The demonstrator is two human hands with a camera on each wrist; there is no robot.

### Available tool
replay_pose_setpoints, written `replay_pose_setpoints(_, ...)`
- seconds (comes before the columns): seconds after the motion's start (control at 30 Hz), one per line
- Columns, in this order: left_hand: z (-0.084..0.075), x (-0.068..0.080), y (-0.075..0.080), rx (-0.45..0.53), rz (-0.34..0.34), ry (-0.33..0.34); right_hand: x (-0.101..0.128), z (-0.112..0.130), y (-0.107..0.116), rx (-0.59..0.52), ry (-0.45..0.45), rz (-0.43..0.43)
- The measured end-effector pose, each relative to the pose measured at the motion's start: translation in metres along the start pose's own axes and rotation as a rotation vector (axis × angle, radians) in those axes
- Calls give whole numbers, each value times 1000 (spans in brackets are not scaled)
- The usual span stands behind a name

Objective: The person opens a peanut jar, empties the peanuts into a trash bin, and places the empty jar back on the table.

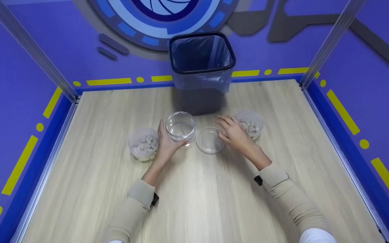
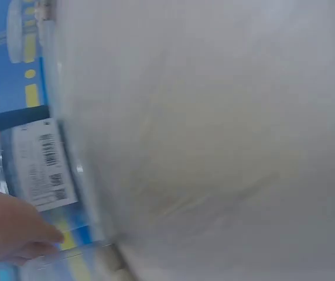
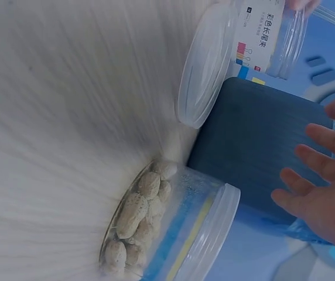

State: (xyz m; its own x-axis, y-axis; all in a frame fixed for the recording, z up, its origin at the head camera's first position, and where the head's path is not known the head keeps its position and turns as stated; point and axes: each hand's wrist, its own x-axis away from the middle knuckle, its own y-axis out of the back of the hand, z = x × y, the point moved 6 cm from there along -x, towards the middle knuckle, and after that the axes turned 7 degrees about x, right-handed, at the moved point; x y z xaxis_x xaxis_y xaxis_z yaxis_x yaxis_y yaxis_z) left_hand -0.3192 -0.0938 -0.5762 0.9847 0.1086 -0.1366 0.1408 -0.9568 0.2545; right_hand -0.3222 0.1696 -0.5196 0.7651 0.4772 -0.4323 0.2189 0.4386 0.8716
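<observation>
Head view, left hand (image 1: 166, 145) gripping jar (image 1: 180, 127) (empty)

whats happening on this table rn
A person sits at a wooden table. Their left hand grips an empty clear jar with no lid on it. The right hand rests open, fingers at the edge of the clear lid lying flat beside the jar. Two closed jars of peanuts stand at either side, one on the left and one on the right. A lined bin stands behind.
</observation>
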Motion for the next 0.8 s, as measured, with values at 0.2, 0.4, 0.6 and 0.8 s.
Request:
replay_pose_setpoints(0.2,-40,2,26,-18,-6,-120,-7,10,1,-41,27,-17)
replay_pose_setpoints(0.4,-59,-1,65,-60,11,-139,-12,25,-3,-104,66,-46)
replay_pose_setpoints(0.6,-47,11,116,-40,-10,-106,-19,46,-10,-132,76,-50)
replay_pose_setpoints(0.8,-20,29,151,-57,28,-26,-28,69,-20,-165,85,-23)
